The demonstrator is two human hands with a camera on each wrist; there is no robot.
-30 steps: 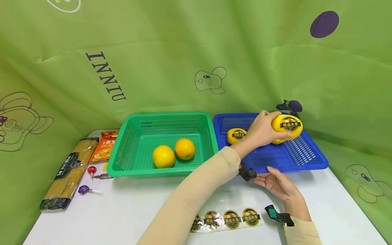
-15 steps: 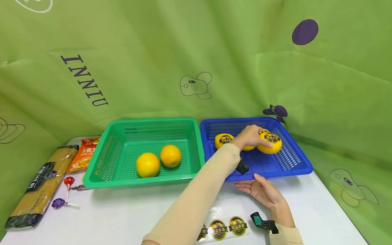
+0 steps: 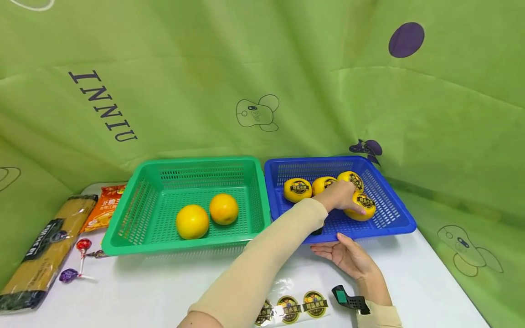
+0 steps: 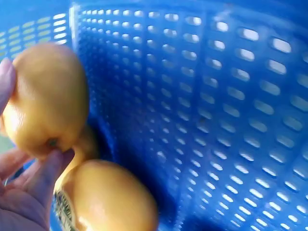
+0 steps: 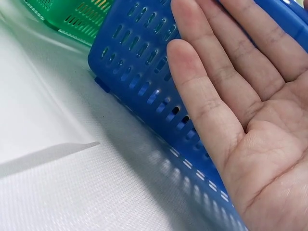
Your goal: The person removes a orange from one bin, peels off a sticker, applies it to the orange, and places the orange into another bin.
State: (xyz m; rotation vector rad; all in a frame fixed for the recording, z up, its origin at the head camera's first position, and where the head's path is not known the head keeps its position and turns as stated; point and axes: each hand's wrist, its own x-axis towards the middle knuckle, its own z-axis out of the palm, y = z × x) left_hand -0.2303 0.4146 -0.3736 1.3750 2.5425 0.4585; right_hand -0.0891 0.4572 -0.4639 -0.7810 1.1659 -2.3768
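My left hand (image 3: 343, 196) reaches into the blue basket (image 3: 393, 228) and grips an orange (image 3: 365, 210) that bears a round black-and-gold label. In the left wrist view, thumb and fingers lie around this orange (image 4: 48, 96), with another labelled orange (image 4: 113, 197) close below it. Several more labelled oranges, such as one at the basket's left (image 3: 297, 190), rest inside. At the basket's front wall, my right hand (image 3: 348, 259) is held with palm showing and fingers extended. The right wrist view shows its straight fingers (image 5: 207, 96) beside the slotted blue wall; contact there is unclear.
Left of the blue basket stands a green basket (image 3: 184, 248) with two unlabelled oranges. A clear strip of round labels (image 3: 289, 310) lies in front. Farther left are a noodle pack (image 3: 49, 250), an orange snack bag (image 3: 102, 209) and lollipops (image 3: 84, 244).
My left hand has lowered the labelled orange from above the blue basket's right side down into it. The right hand stays at the front wall. The head view has shifted right.
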